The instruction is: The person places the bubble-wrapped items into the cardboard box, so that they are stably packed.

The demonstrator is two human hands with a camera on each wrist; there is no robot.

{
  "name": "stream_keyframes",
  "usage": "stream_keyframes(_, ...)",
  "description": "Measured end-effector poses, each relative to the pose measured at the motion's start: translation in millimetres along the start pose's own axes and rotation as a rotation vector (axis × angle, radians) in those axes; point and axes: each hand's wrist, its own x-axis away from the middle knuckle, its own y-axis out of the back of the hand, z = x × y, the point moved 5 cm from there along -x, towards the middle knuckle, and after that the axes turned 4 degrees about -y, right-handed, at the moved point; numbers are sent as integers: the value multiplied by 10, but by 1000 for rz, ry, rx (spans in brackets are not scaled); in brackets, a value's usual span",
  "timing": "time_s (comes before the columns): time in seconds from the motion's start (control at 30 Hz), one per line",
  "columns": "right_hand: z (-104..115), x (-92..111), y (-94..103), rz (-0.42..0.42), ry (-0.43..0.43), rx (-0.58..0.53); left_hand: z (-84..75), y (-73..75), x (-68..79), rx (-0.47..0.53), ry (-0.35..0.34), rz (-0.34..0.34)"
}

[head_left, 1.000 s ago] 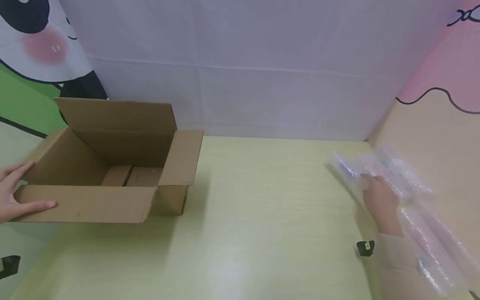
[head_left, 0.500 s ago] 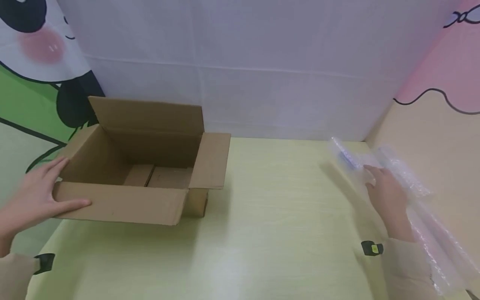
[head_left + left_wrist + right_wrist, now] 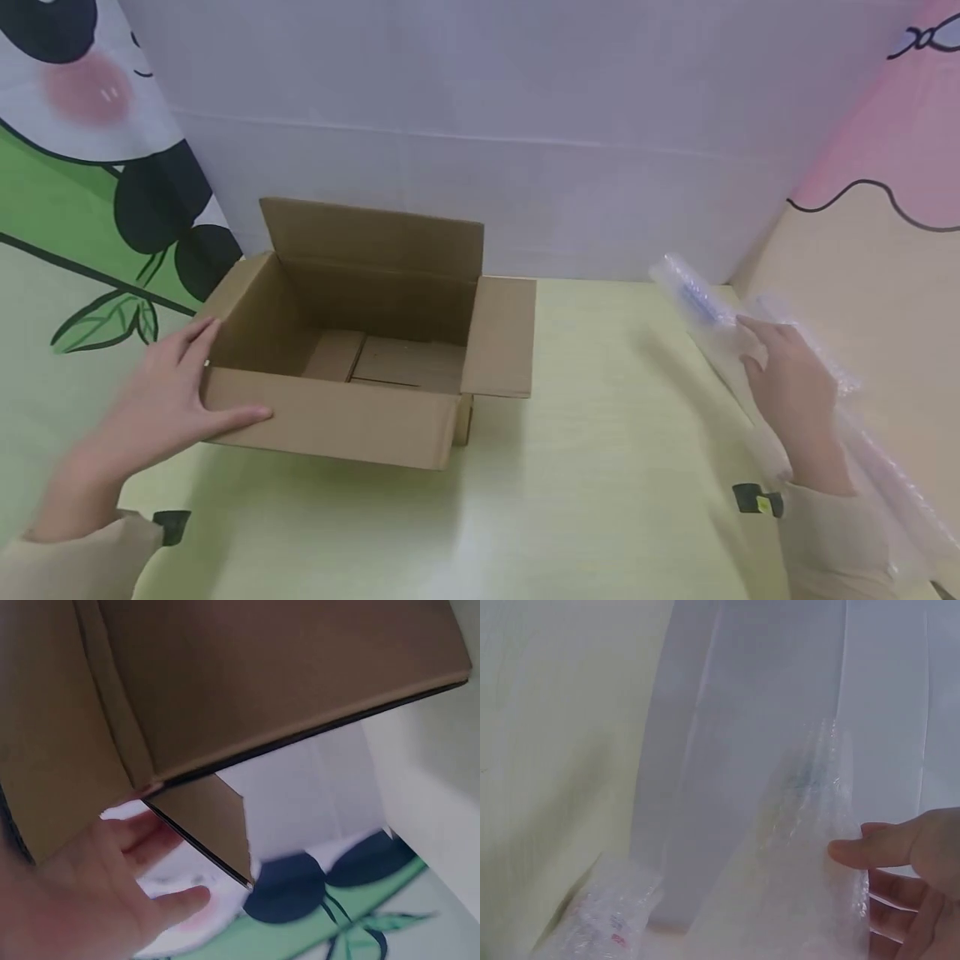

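On the left of the head view stands an open cardboard box [image 3: 330,421], flaps spread and its inside bare. My left hand [image 3: 161,404] grips its near left corner, the thumb lying along the front flap. The left wrist view shows the box wall [image 3: 285,667] with the left hand [image 3: 97,892] at its corner. At the right, my right hand [image 3: 797,392] pinches a clear bubble-wrapped package [image 3: 701,304], raised and tilted, with something bluish inside. In the right wrist view, the thumb presses the near face of this bubble-wrapped package [image 3: 780,877], with the fingers behind.
More bubble-wrapped packages [image 3: 892,483] lie along the right side, partly behind the right forearm. The pale yellow-green table [image 3: 585,467] ends at a lavender cloth backdrop [image 3: 525,192]. Printed cartoon panels flank both sides.
The left hand has moved the box rightward, toward the table's middle. The right hand has lifted one bubble-wrapped package away from the others, its far end tilting up.
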Motion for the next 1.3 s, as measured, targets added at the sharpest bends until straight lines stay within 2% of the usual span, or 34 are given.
stream_keyframes(0.1,38,0,72,-16,11,-6,-215,-53,-17,16,3,12)
stream_keyframes(0.27,81,5,184,-36,1,-8,-565,-155,-44,59,34,77)
stream_keyframes(0.37,99,10,244,-58,-5,0,-730,-187,-55,24,40,106)
stream_keyframes(0.47,122,22,296,-93,0,-3,-869,-192,-53,-27,19,87)
stream_keyframes(0.6,154,43,385,-159,18,-22,-1028,-208,-45,-88,-12,28)
stream_keyframes(0.8,232,48,559,-221,45,-85,-1263,-255,-27,-121,-41,-43)
stream_keyframes(1.0,413,54,800,-318,142,-185,-1538,-323,-2,-127,-28,-25)
stream_keyframes(1.1,489,36,923,-299,169,-333,-1662,-360,4,-137,-24,-20)
stream_keyframes(1.17,549,16,1005,-253,172,-435,-1729,-385,3,-148,-19,-20)
stream_keyframes(1.3,741,-36,1129,-145,223,-538,-1832,-416,4,-161,-3,-22)
